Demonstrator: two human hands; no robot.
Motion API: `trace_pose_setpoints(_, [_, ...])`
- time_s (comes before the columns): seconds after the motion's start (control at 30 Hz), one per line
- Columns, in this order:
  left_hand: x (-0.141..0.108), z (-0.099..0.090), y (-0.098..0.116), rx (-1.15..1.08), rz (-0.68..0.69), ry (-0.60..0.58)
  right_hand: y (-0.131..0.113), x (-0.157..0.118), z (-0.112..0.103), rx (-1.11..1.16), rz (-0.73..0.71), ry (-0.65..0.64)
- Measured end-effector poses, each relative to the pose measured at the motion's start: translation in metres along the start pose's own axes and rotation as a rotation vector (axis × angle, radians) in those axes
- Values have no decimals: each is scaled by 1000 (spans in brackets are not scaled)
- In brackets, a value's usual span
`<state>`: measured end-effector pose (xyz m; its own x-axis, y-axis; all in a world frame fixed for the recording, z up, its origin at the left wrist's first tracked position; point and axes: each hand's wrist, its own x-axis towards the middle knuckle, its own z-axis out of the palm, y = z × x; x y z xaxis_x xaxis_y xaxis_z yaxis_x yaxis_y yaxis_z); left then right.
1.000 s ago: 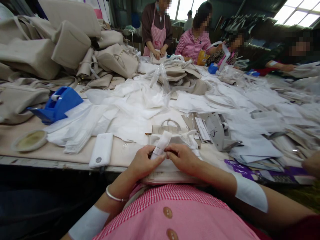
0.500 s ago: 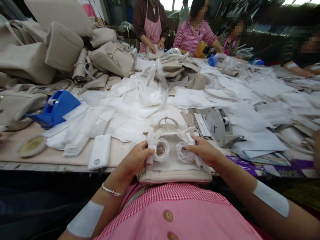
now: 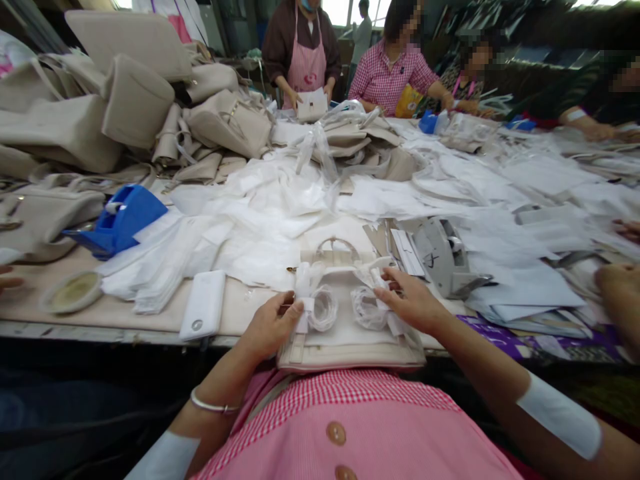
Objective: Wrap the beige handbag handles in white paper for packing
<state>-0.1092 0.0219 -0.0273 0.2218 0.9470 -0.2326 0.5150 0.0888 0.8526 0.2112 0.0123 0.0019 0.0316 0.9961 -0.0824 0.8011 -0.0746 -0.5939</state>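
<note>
A cream handbag (image 3: 350, 357) lies at the table's front edge against my apron. White sheet covers its upper face, and its handle (image 3: 337, 241) points away from me. On it are two coils of clear wrapped strap, a left coil (image 3: 324, 308) and a right coil (image 3: 367, 308), each beside a white paper wrap. My left hand (image 3: 273, 325) is at the left wrap, fingers curled but apart, thumb near the paper's edge. At the right wrap, my right hand (image 3: 413, 300) has its fingers spread, the tips on or just over it.
A blue tape dispenser (image 3: 123, 217), a white power bank (image 3: 203, 305) and a round dish (image 3: 71, 292) lie left. A grey tape dispenser (image 3: 440, 257) stands right. Beige bags (image 3: 60, 130) are heaped far left. Co-workers' hands show at both table sides and across it.
Both my hands have loosened from the white wraps, the left drawing slightly left. The handbag stays in place. Across the table, a co-worker has raised a small bag upright.
</note>
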Motion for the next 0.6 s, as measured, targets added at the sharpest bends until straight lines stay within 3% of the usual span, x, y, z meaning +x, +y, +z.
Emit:
trace_pose_setpoints(0.1, [-2, -1, -5, -96, -41, 29, -15, -9, -17, -28, -229, 217])
trace_pose_setpoints(0.17, [-2, -1, -2, -104, -46, 21, -36, -14, -20, -47, -460, 213])
trace_pose_setpoints(0.3, [-1, 3, 4, -68, -22, -17, -77, -6, 11, -126, -834, -182])
trace_pose_setpoints(0.4, [-1, 4, 3, -136, -48, -25, -90, 12, 50, -144, -966, -465])
trace_pose_setpoints(0.5, [-2, 2, 0, -166, -44, -26, -94, 22, 69, -149, -951, -554])
trace_pose_setpoints(0.6, [-6, 0, -3, -139, -6, -4, -97, 17, 62, -158, -950, -537])
